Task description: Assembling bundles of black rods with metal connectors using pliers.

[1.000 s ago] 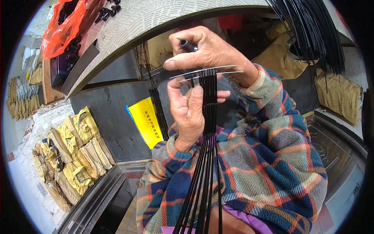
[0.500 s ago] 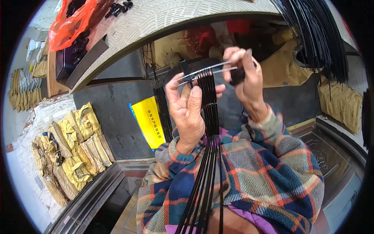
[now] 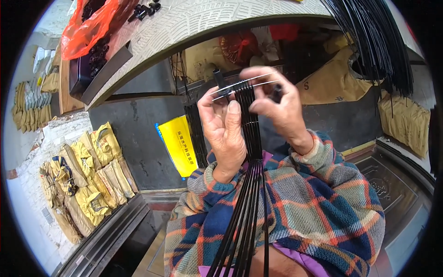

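Observation:
My left hand [image 3: 224,134] is closed around the upper part of a bundle of thin black ribs [image 3: 250,134], which look like umbrella ribs. Their top ends sit in a row along two thin metal rods [image 3: 264,83] that slant up to the right. A black plastic tube [image 3: 218,77] stands up by the rods above my left fingers. At the rods' right ends is my right hand [image 3: 288,108], fingers curled, slightly blurred. A small black cylindrical piece [image 3: 277,93] is held in it. The lower ribs fan down over my lap.
A patterned tabletop [image 3: 207,21] curves across the far side, bearing a red plastic bag [image 3: 87,34] and black plastic parts [image 3: 144,11]. Long black ribs [image 3: 378,46] hang off it at right. A yellow packet [image 3: 177,147] and brown sacks [image 3: 87,180] are at left.
My right hand has moved left and lower, with its fingers curling over the rods' right ends. The left hand keeps its hold on the ribs.

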A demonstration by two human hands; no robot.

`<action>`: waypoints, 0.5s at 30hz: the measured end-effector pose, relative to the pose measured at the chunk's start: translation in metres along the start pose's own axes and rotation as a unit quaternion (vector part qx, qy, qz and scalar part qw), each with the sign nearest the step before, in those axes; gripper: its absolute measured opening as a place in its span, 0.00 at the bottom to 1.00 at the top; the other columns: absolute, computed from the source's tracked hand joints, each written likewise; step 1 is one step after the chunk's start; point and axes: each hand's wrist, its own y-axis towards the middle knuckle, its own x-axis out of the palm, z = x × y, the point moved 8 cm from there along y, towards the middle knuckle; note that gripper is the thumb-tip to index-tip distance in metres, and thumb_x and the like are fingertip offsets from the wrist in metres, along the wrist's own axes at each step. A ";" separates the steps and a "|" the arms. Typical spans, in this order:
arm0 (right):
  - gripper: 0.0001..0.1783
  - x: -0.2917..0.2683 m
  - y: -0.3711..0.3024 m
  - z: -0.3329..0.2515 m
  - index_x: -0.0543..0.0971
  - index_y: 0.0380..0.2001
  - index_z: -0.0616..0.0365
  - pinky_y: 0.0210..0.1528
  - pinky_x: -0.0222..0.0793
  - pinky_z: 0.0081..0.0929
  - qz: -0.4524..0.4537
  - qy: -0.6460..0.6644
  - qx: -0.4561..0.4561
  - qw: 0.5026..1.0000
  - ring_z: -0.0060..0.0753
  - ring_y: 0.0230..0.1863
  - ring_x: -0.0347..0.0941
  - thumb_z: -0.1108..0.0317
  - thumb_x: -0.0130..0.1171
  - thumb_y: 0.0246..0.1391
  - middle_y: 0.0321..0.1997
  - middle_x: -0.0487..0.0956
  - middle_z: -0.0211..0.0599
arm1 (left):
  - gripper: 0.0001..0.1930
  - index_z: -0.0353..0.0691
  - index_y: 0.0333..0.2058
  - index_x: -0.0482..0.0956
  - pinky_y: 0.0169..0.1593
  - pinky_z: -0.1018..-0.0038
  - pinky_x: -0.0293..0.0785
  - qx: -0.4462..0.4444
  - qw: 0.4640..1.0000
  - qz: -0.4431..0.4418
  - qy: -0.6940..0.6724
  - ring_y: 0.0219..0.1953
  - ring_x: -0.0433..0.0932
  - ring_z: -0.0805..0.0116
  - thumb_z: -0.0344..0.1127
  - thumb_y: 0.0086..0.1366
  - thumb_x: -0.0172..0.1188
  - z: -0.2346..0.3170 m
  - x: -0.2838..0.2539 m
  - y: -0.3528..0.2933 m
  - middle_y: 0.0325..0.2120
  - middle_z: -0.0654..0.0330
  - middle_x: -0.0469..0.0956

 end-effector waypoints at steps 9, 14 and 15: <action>0.09 0.019 0.000 0.012 0.79 0.27 0.65 0.32 0.64 0.16 -0.102 0.041 0.059 0.992 0.16 0.27 0.68 0.71 0.62 0.43 0.24 0.75 0.30 | 0.15 0.36 0.38 0.66 0.42 0.78 0.69 -0.134 0.983 -0.089 -0.092 0.35 0.72 0.75 0.23 0.53 0.60 0.009 -0.014 0.020 0.33 0.61 0.72; 0.08 0.021 -0.002 0.002 0.79 0.28 0.65 0.27 0.62 0.15 -0.107 0.001 0.030 0.994 0.15 0.25 0.68 0.72 0.63 0.42 0.24 0.76 0.30 | 0.12 0.35 0.33 0.69 0.33 0.81 0.73 -0.106 0.989 -0.092 -0.041 0.30 0.74 0.76 0.23 0.51 0.62 0.016 -0.020 0.026 0.30 0.62 0.72; 0.08 0.021 -0.002 -0.001 0.80 0.28 0.64 0.26 0.61 0.14 -0.107 -0.005 0.009 0.994 0.14 0.25 0.67 0.72 0.64 0.42 0.23 0.75 0.29 | 0.12 0.34 0.33 0.70 0.31 0.80 0.73 -0.097 0.991 -0.087 -0.042 0.30 0.74 0.76 0.24 0.51 0.62 0.017 -0.020 0.026 0.29 0.62 0.73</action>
